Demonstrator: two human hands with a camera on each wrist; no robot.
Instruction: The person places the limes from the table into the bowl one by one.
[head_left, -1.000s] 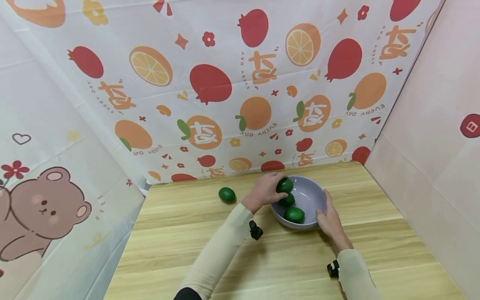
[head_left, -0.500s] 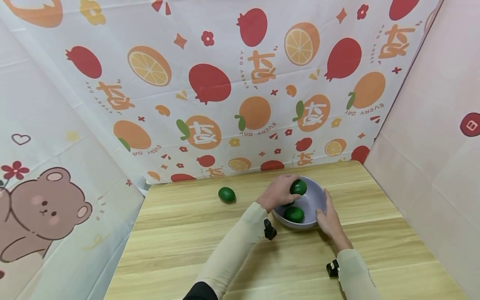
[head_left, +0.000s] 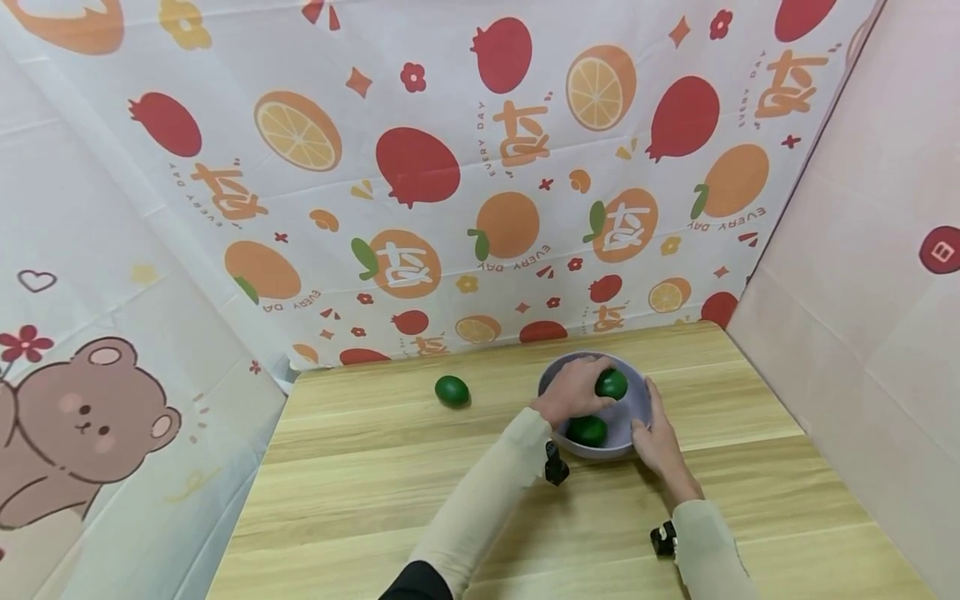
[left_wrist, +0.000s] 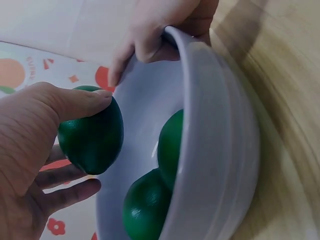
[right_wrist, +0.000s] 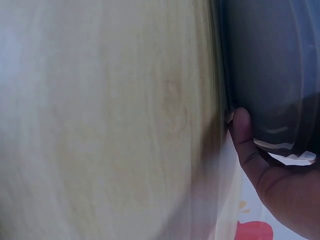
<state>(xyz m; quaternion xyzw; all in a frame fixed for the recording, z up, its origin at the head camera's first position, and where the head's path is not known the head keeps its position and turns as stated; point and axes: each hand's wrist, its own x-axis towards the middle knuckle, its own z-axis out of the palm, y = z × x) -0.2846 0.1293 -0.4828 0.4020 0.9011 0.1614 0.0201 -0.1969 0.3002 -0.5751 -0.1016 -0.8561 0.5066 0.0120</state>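
Your left hand (head_left: 573, 390) is clamped on a green fruit (head_left: 612, 384), thumb against fingers, over the opening of the lilac bowl (head_left: 634, 410), while your right hand (head_left: 663, 442) grips that bowl at its right-hand rim. Two more green fruits (left_wrist: 147, 206) lie inside the bowl, close together. A separate green fruit (head_left: 452, 391) rests on the wooden table (head_left: 360, 483), left of the bowl and well apart from it.

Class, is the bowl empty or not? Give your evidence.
Not empty: two green fruits lie inside the bowl, as the left wrist view shows.
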